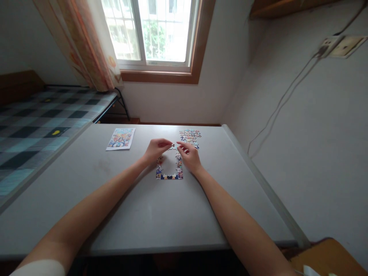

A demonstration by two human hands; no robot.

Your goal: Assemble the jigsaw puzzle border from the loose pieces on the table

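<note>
A frame of joined puzzle pieces lies on the white table, with bare tabletop inside it. At its top left, my left hand pinches a small puzzle piece between thumb and fingertips. My right hand is at the frame's upper right, its fingers bent and apart, fingertips close to that piece, with nothing visible between them. Loose puzzle pieces are spread just beyond my right hand. The top edge of the frame is partly hidden by my fingers.
A printed picture sheet lies at the table's back left. A bed with a checked cover stands to the left. Along the right wall hangs a cable from a socket. A wooden stool is at the lower right.
</note>
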